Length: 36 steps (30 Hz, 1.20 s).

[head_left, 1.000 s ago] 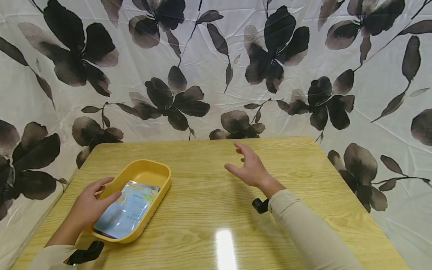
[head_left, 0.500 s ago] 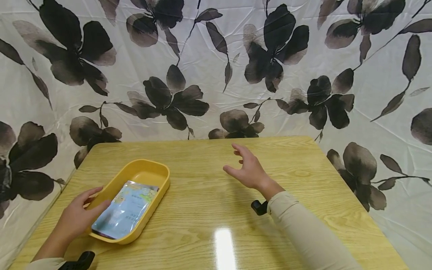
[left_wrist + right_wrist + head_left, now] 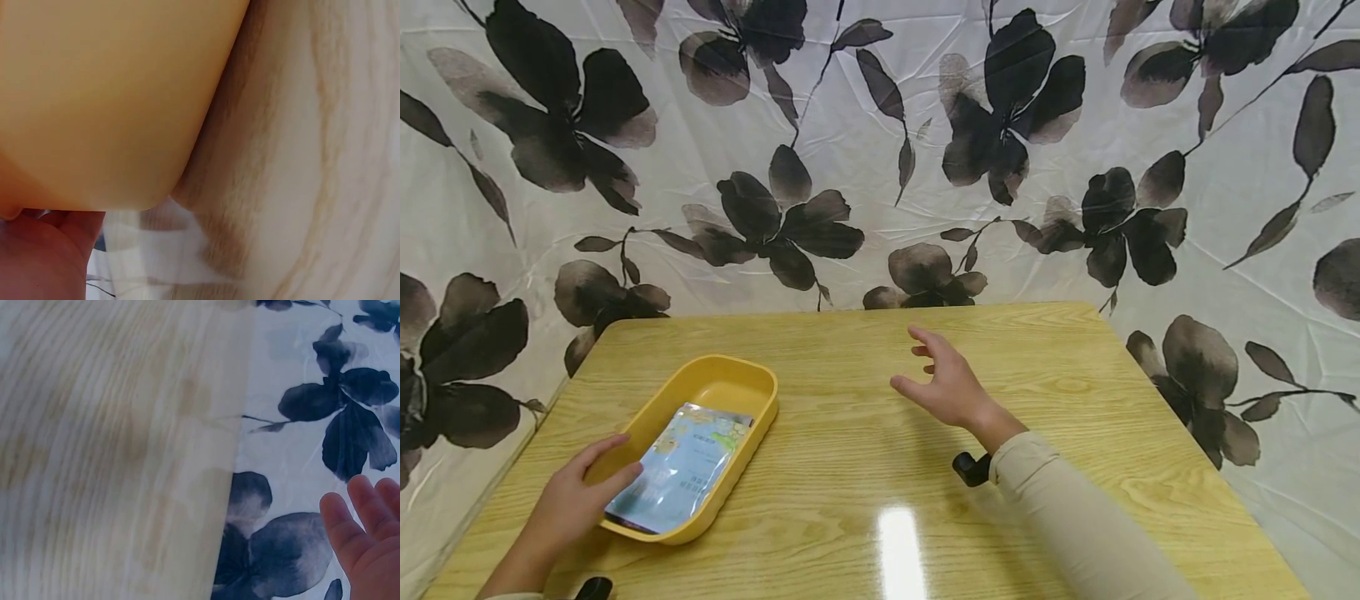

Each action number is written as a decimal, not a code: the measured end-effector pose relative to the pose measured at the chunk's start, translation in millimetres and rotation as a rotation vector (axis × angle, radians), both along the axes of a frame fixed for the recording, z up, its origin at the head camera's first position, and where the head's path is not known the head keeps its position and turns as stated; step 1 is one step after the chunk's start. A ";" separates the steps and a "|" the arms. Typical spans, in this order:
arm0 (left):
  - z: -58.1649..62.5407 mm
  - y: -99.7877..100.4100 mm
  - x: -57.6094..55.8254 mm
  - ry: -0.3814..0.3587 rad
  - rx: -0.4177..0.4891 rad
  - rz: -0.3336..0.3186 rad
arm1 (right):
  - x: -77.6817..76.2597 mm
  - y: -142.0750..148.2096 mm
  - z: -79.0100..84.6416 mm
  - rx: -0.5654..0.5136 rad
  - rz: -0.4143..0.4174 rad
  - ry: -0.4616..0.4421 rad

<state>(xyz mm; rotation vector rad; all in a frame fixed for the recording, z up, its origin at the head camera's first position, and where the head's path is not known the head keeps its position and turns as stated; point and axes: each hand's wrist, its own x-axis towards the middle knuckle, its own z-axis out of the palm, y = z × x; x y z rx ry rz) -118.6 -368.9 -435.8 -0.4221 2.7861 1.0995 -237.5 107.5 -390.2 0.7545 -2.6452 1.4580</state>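
Observation:
A yellow plastic tray (image 3: 741,375) with rounded corners stands on the left part of the table. In it lies a flat, shiny, blue-printed packet (image 3: 681,467). My left hand (image 3: 565,500) grips the tray's left rim, thumb over the inside and fingers along the outer side. In the left wrist view the tray's wall (image 3: 106,106) fills much of the picture, and the fingers (image 3: 75,231) partly disappear behind it. Above the table's middle right, my right hand (image 3: 951,387) hovers with fingers spread and nothing in them; the right wrist view shows some of its fingers (image 3: 344,528).
The wood-grain table (image 3: 835,433) reaches back to a hanging white cloth (image 3: 880,100) with dark flowers. A black device (image 3: 972,469) sits at the right wrist. The table's far edge runs close to the cloth.
My left hand has moved left and down, from over the tray to its left rim. My right hand has shifted slightly left and toward me. The tray has hardly moved.

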 end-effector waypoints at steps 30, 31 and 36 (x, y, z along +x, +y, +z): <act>-3.8 61.3 4.6 0.057 0.048 -0.065 | 10.1 -25.1 -18.0 -0.008 0.054 -0.074; -3.8 63.1 5.0 0.060 0.051 -0.065 | 10.2 -25.8 -18.5 -0.010 0.059 -0.075; -4.9 70.9 6.4 0.065 0.065 -0.067 | 10.6 -31.2 -21.0 0.007 0.088 -0.054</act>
